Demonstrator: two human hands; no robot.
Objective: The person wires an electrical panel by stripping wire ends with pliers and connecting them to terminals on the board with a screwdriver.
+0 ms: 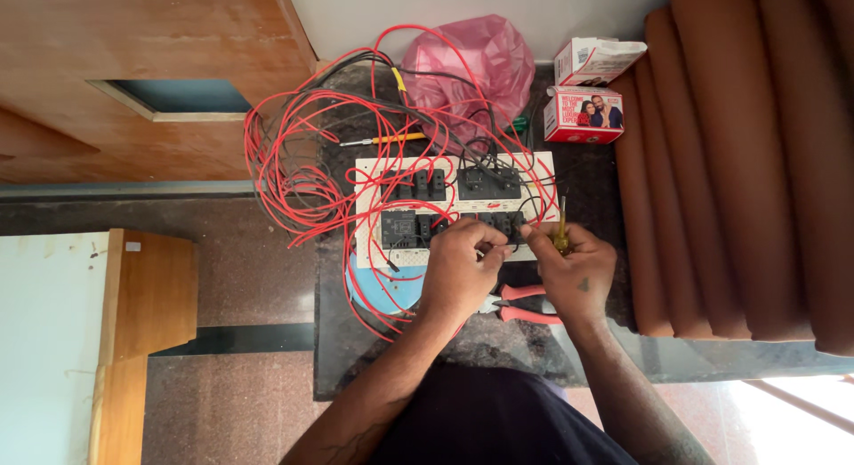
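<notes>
Gripping yellow screwdriver (561,232), right hand (574,274) at switch board (454,207) edge; left hand (458,269) pinching red wire (294,176) beside it.

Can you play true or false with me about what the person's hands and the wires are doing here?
1. The right hand holds a yellow-handled screwdriver. True.
2. The red-handled pliers are in the left hand's grip. False: they lie on the dark counter between the wrists; the left hand rests at the edge of the switch board.
3. The tangled wires are mostly red. True.
4. The pink plastic bag covers the switch board. False: it sits behind the board, near the wall.
5. Two small boxes stand by the board's far right corner. True.
6. The switch board is round and blue. False: it is a white rectangle with black modules.
</notes>
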